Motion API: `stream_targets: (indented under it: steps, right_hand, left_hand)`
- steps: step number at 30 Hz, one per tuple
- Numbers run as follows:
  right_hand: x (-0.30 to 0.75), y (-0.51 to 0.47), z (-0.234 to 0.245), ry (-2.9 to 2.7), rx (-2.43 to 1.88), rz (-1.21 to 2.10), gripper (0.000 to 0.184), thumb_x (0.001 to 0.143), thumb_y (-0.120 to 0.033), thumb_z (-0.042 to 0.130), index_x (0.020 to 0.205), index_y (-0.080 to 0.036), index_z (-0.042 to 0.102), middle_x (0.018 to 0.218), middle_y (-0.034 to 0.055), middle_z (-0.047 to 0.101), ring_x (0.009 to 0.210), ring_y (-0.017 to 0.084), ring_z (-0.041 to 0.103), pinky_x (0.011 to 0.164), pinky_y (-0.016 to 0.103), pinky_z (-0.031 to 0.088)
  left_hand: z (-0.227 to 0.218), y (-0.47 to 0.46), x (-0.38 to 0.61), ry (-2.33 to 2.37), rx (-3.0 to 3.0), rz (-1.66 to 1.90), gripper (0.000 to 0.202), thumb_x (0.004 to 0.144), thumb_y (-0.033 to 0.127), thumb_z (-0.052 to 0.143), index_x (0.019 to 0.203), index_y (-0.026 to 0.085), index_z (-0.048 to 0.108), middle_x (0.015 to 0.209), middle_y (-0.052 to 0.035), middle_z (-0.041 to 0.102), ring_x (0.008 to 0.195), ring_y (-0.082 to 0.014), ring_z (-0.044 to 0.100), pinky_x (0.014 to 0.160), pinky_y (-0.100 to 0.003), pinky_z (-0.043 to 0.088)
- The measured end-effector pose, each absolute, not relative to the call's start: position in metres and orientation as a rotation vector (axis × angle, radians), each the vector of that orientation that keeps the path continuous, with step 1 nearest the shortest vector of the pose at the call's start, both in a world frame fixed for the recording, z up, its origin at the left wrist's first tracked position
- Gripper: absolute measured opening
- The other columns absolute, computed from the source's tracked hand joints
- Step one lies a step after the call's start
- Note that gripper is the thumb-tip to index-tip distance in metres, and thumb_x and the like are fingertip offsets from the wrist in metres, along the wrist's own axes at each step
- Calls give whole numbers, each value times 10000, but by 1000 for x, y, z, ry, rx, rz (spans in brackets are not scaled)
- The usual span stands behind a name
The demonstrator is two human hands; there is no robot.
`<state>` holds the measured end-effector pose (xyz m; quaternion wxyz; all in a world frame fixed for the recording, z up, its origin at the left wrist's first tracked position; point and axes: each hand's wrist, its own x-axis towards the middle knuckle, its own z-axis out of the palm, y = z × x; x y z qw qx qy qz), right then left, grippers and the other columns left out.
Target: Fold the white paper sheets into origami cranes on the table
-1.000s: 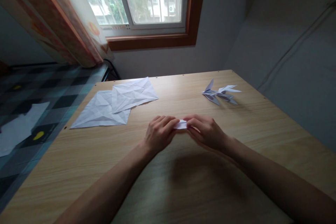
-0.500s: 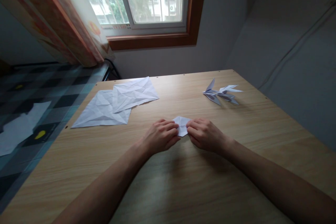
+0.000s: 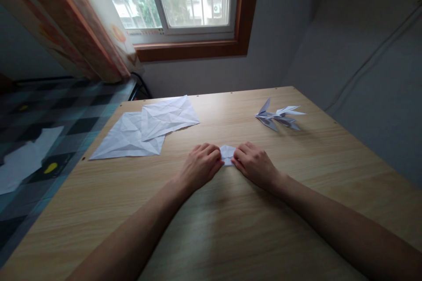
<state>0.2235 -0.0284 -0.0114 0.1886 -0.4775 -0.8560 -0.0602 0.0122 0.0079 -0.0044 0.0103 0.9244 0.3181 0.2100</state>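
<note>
The wooden table [image 3: 313, 184] carries everything; its near edge is cut off at the bottom of the view, so both forearms enter from out of frame. Beyond the grip and off to its left lie two creased white sheets [image 3: 145, 129], one overlapping the other so that part of the lower sheet is covered. The left hand [image 3: 200, 166] and right hand [image 3: 254, 165] rest knuckles-up on the table and meet in the middle, fingers curled in and closed on the small folded paper [image 3: 227, 154] between them, each hand holding one end; the fingertips are tucked under the knuckles, and whether the thumbs lie beneath the paper cannot be told. Beyond the grip and well off to its right sits a folded paper figure [image 3: 278, 117] with several thin points, apart from both hands, its form hard to read in the dim light. The small folded paper shows only as a white wedge between the two sets of fingers, low against the table; its ends are hidden under the hands, and it seems to be several layers thick.
</note>
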Motion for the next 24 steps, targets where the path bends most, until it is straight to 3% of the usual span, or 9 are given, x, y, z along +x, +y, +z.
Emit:
stream_targets:
  steps: [7, 11, 15, 19, 21, 24]
  right_hand:
    - [224, -38, -9, -2596, -1118, -213, 198, 940, -112, 508, 855, -158, 681, 875, 88, 683, 845, 223, 561, 755, 336, 400]
    - [222, -47, -1, -2664, -1254, -197, 213, 885, -59, 518, 759, -142, 668, 801, 106, 667, 748, 217, 560, 653, 326, 377]
    - [222, -51, 7, -2697, -1416, -150, 215, 832, -31, 515, 727, -142, 667, 796, 119, 673, 721, 224, 579, 616, 332, 358]
    - [224, -52, 9, -2613, -1543, -94, 155, 835, -96, 534, 762, -156, 657, 834, 107, 678, 765, 225, 601, 635, 321, 364]
    - [224, -52, 7, -2493, -1584, -43, 99, 846, -166, 560, 865, -163, 657, 872, 94, 680, 806, 226, 607, 653, 311, 376]
    - [223, -51, 4, -2375, -1579, 39, 156, 871, -260, 588, 990, -173, 642, 931, 85, 681, 865, 226, 607, 692, 303, 394]
  left_hand:
    - [-3, 7, 10, 733, 3033, 572, 207, 955, 207, 475, 981, 218, 679, 1050, -43, 698, 966, -184, 602, 852, -334, 440]
    - [1, 6, 8, 693, 3029, 475, 232, 865, 185, 533, 1044, 201, 680, 1085, -55, 695, 993, -206, 614, 868, -351, 462]
    - [1, 6, 4, 725, 2962, 540, 211, 914, 218, 515, 1026, 217, 694, 1083, -52, 704, 978, -188, 635, 865, -340, 476]
    - [-1, 10, 2, 756, 2843, 570, 176, 921, 238, 540, 1037, 201, 667, 1093, -50, 707, 982, -184, 638, 880, -331, 482]
    - [-2, 11, 1, 762, 2815, 576, 176, 907, 242, 565, 1055, 191, 646, 1091, -60, 705, 991, -194, 636, 881, -336, 484]
    - [-3, 12, 2, 761, 2787, 611, 136, 894, 240, 584, 1005, 189, 641, 1048, -60, 707, 970, -192, 640, 877, -335, 484]
